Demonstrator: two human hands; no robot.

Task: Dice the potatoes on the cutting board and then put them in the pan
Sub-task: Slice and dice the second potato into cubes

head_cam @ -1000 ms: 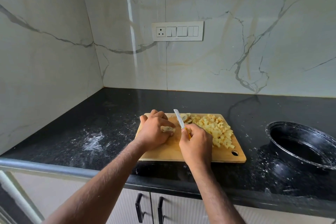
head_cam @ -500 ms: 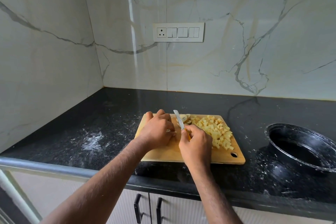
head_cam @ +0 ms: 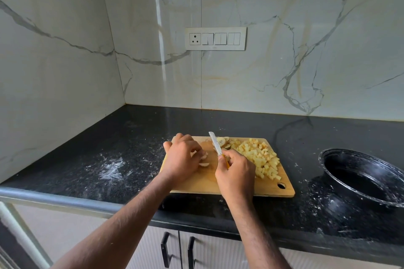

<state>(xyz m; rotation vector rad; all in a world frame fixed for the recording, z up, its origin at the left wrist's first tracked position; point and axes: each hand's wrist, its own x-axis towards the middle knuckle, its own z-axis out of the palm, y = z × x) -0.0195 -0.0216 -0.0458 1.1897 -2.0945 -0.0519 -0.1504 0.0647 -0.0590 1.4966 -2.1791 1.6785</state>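
Note:
A wooden cutting board (head_cam: 203, 183) lies on the black counter. A heap of diced potato (head_cam: 260, 157) covers its right half, with a few round slices (head_cam: 222, 141) at the far edge. My left hand (head_cam: 182, 159) presses down on potato slices (head_cam: 203, 160) on the board's left part. My right hand (head_cam: 235, 174) grips a small knife (head_cam: 215, 143) by its yellow handle, blade pointing away, lifted between the slices and the heap. The black pan (head_cam: 360, 178) sits on the counter to the right of the board.
The black granite counter (head_cam: 131, 150) is dusted with white specks left of the board and around the pan. Marble walls meet in a corner at the back left. A switch panel (head_cam: 215, 38) is on the back wall. Cabinet handles (head_cam: 165, 249) are below the counter edge.
My left hand has shifted slightly left over the slices, uncovering them more. The knife blade has lifted a little and stays beside them.

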